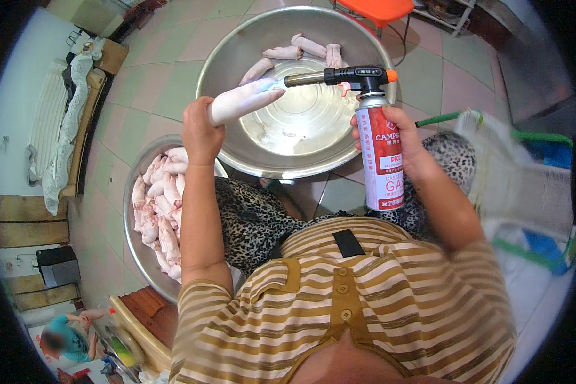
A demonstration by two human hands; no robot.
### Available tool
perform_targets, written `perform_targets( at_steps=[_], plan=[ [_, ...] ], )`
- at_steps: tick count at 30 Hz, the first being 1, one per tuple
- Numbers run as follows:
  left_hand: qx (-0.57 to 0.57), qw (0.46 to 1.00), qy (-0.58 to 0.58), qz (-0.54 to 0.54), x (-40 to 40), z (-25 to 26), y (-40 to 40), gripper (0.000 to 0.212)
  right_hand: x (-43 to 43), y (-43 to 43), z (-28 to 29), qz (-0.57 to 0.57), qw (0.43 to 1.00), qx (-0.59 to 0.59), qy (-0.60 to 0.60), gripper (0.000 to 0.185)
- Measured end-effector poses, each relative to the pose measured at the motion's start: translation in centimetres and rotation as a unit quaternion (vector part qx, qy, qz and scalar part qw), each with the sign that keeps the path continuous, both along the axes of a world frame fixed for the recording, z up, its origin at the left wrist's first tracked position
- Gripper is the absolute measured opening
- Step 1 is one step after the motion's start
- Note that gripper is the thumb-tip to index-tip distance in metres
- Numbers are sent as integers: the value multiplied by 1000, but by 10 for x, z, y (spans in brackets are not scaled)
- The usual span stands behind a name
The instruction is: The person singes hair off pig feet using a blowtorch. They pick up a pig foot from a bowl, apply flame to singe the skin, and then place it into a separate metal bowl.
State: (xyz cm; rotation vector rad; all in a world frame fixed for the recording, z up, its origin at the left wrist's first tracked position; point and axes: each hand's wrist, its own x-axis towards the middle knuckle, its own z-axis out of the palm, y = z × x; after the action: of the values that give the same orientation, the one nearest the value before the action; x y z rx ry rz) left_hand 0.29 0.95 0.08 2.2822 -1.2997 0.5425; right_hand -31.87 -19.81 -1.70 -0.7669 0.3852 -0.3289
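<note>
My left hand [203, 126] grips a pig's trotter [242, 102] by its thick cut end, the hoof end pointing right. My right hand [393, 134] is wrapped around the red and white gas canister [378, 158] of a blowtorch [360, 77] with an orange knob. From its metal nozzle a blue flame meets the trotter's hoof end. Both are over a large steel basin [293, 165], in which several trotters [308, 45] lie along the far side. Left of my left forearm, a second steel basin [129, 225] holds a heap of pale trotters [165, 211].
An orange stool [379, 9] stands beyond the large basin. At right is a chair with a green frame [542, 137] and pale webbing. A wooden bench [93, 91] is at left. Another person [67, 338] in a teal shirt is at lower left, beside a wooden-edged piece of furniture [139, 331].
</note>
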Motion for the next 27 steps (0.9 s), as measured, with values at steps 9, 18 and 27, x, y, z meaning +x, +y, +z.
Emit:
perform_targets(
  at_steps=[9, 18, 27],
  plan=[
    [-16, 1000, -11, -15, 0, 0, 1, 48, 6, -4, -5, 19, 1000, 22, -9, 56],
    [-24, 999, -19, -33, -2, 7, -2, 49, 8, -6, -14, 38, 998, 44, -18, 58],
    [-51, 995, -41, -72, -1, 7, 4, 49, 8, -7, -16, 45, 998, 51, 0, 58]
  ],
)
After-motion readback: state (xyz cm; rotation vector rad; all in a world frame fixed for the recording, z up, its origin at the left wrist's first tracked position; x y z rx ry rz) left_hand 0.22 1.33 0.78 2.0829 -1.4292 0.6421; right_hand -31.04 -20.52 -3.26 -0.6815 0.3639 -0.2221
